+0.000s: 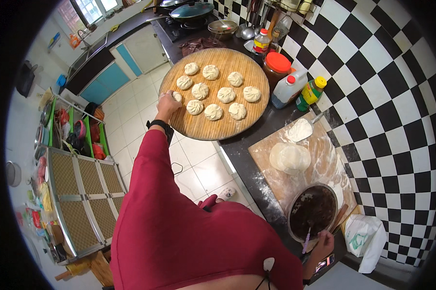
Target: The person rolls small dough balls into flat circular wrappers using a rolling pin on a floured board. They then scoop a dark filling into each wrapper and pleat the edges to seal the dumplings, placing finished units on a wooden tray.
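Note:
My left hand (168, 105) is at the near left edge of a round bamboo tray (218, 130), its fingers around a small pleated bun (177, 96). Several more pleated dough buns (200, 91) sit spaced out on the tray. My right hand (323, 243) has its fingers bent at the rim of a round bowl of dark filling (314, 212); whether it grips the rim is unclear. A utensil with a purple handle (306, 242) leans out of the bowl. Behind the bowl, a stack of flat dough wrappers (289, 158) lies on a floured wooden board (272, 181).
A scoop of flour (300, 129) rests on the board's far end. Along the tiled wall stand a red-lidded jar (277, 65), a plastic jug (289, 90) and a green bottle (311, 93). A wooden stick (340, 215), a white bag (364, 237) and a phone (325, 262) are near the bowl.

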Demonstrator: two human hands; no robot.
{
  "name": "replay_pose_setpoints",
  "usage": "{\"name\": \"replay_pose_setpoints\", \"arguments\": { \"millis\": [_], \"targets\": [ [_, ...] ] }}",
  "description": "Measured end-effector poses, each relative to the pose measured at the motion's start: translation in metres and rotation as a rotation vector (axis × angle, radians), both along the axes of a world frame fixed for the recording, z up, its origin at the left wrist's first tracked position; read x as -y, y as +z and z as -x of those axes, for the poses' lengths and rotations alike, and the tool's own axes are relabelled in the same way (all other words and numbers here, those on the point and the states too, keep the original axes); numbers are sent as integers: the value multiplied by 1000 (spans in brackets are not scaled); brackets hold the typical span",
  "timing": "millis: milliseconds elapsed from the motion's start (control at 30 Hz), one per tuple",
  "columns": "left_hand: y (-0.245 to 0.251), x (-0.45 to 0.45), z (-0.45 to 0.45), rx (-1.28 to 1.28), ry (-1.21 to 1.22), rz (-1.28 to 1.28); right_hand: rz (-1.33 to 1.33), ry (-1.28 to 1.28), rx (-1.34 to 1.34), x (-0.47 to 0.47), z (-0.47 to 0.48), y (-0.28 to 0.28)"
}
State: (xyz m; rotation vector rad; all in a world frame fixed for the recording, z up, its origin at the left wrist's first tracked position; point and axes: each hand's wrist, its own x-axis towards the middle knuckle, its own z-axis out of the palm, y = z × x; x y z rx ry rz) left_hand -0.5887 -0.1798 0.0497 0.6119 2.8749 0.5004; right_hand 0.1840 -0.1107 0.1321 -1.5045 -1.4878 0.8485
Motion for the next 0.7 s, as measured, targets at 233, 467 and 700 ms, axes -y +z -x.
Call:
{"name": "replay_pose_setpoints", "arguments": {
  "millis": [233, 467, 700],
  "targets": [
    [24, 11, -12, -49, 17, -190, -58, 30, -41, -1, -1, -7],
    [71, -37, -201, -162, -535, -837, -17, -96, -23, 15, -10, -7],
    [10, -160, -390, 114, -1081, -167, -47, -209, -204, 52, -20, -15]
  ]
}}
